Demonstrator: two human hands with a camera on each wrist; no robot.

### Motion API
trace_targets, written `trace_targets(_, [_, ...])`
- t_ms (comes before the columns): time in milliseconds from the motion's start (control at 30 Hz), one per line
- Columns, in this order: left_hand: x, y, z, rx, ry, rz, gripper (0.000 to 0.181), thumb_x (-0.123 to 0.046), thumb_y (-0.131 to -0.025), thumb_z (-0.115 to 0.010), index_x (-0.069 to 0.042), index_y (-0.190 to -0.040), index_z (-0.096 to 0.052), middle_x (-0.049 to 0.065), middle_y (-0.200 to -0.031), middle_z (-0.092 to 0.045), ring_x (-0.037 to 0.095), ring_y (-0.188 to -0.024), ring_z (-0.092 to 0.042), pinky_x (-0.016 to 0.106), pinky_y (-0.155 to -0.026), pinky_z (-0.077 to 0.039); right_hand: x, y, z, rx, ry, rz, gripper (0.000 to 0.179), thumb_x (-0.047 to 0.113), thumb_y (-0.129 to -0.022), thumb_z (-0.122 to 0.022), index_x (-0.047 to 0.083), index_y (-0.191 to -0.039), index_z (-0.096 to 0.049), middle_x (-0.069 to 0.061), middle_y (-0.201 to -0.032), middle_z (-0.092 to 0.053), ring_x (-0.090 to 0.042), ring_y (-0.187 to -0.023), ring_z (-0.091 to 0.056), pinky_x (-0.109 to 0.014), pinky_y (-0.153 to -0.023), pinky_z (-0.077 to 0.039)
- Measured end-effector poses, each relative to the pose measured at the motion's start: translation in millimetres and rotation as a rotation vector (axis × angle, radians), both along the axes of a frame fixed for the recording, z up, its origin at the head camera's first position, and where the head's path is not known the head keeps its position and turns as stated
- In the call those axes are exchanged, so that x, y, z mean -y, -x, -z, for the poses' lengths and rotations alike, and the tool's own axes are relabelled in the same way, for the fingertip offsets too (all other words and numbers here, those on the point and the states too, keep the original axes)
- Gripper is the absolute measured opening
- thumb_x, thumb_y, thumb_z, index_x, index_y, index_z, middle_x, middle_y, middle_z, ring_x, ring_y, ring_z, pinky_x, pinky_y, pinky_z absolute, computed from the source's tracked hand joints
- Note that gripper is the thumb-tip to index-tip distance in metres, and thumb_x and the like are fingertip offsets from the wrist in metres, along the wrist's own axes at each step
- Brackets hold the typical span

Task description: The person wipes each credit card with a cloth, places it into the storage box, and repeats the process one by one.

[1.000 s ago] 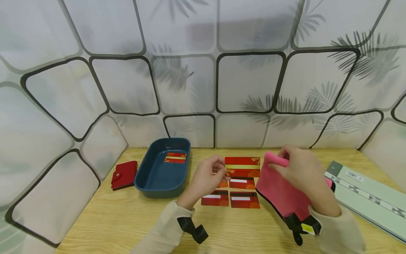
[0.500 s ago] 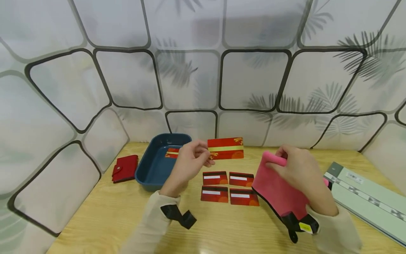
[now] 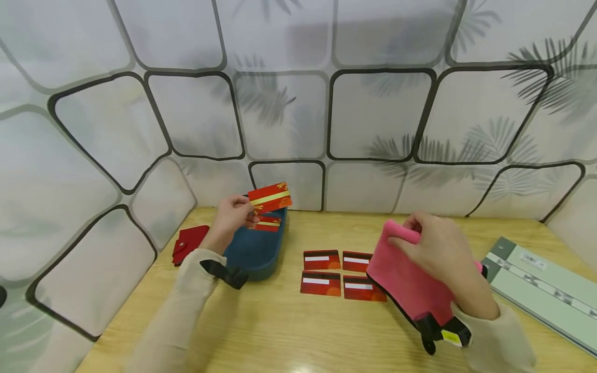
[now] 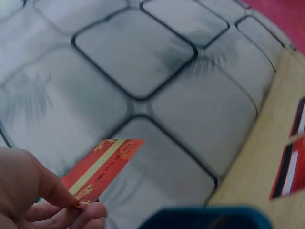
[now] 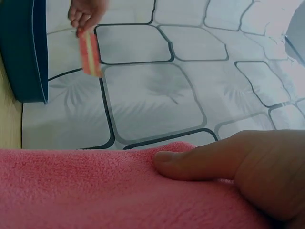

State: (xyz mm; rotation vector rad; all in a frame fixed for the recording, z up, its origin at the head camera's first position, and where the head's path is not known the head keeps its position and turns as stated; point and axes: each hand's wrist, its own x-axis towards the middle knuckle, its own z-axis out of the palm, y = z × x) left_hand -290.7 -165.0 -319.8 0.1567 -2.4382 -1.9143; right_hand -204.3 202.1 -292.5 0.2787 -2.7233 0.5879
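R hand [image 3: 431, 246], nearest, grips the pink cloth [image 3: 408, 280]: thumb on its upper edge, other fingers mostly hidden behind the fold. Cloth hangs below those fingers, its left edge overlapping the right-side pair of the four red cards [image 3: 321, 284] in the head view; touching or not, can't tell. If it does rest on them, a tug could prob. drag them out of their two rows.

Further out, L hand [image 3: 230, 216] has thumb & fingers pinched narrow on the held card [image 3: 270, 198], striped face showing, most of its length sticking out past the fingertips, tilted. Grip's at one end only, so the free end might swivel or the card slip, esp. as it's thin and prob. slick.

Below those fingers: blue tray [image 3: 252, 259] w/ the tray card [image 3: 269, 224] lying flat inside. Whether held card is squarely over the tray, can't tell — dropped from up there, it might cover the tray card, or clip the rim & flip onto the table [image 3: 289, 331].

Behind the fingers, the wrist strap [image 3: 215, 269] overlaps the tray's edge in the head view; a low sweep could snag it. Red wallet [image 3: 190, 241], left of the fingers by the sleeve, could get bumped too.
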Motion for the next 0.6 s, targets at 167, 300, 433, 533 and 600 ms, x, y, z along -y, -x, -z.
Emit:
trace_targets(167, [13.5, 21.6, 14.1, 0.053, 0.099, -0.075, 0.035, -0.008, -0.095, -0.045, 0.008, -0.125, -0.052, 0.016, -0.104, -0.059, 0.007, -0.056, -0.059, 0.022, -0.061, -0.055, 1.0, -6.7, -3.6, -0.06, -0.005, -0.003, 0.033, 0.03, -0.074, -0.082, 0.007, -0.087, -0.061, 0.0, -0.062, -0.053, -0.017, -0.056, -0.046, -0.029, -0.051, -0.033])
trace_targets(300, [22.2, 34.6, 28.4, 0.101, 0.225, -0.015, 0.032, -0.001, -0.091, -0.045, 0.014, -0.117, -0.055, 0.013, -0.083, -0.063, 0.007, -0.053, -0.057, 0.028, -0.061, -0.057, 4.8, -10.0, -4.1, -0.084, -0.025, -0.018, 0.033, 0.03, -0.074, -0.082, 0.007, -0.086, -0.062, 0.001, -0.061, -0.053, -0.017, -0.055, -0.045, -0.029, -0.051, -0.032])
trace_targets(433, [29.6, 45.7, 40.8, 0.133, 0.283, -0.005, 0.031, 0.003, -0.086, -0.044, 0.018, -0.109, -0.059, 0.006, -0.065, -0.061, 0.007, -0.048, -0.055, 0.031, -0.059, -0.058, 9.4, -11.0, -4.9, -0.093, -0.021, -0.031, 0.033, 0.029, -0.073, -0.083, 0.007, -0.085, -0.061, 0.001, -0.062, -0.054, -0.017, -0.056, -0.045, -0.029, -0.052, -0.033])
trace_targets(533, [31.7, 55.2, 46.6, 0.158, 0.318, -0.062, 0.027, 0.003, -0.084, -0.045, 0.017, -0.098, -0.063, 0.004, -0.057, -0.058, 0.008, -0.043, -0.054, 0.033, -0.057, -0.058, 10.8, -10.8, -5.7, -0.079, -0.012, -0.033, 0.033, 0.029, -0.074, -0.082, 0.007, -0.086, -0.061, 0.0, -0.064, -0.055, -0.017, -0.057, -0.046, -0.029, -0.052, -0.034])
trace_targets(600, [31.5, 61.3, 50.3, 0.173, 0.356, -0.088, 0.026, 0.002, -0.084, -0.046, 0.017, -0.096, -0.063, 0.005, -0.056, -0.057, 0.008, -0.041, -0.053, 0.033, -0.055, -0.057, 10.6, -10.6, -5.3, -0.072, -0.008, -0.032, 0.033, 0.029, -0.074, -0.082, 0.007, -0.086, -0.061, 0.0, -0.064, -0.055, -0.017, -0.058, -0.047, -0.029, -0.053, -0.034])
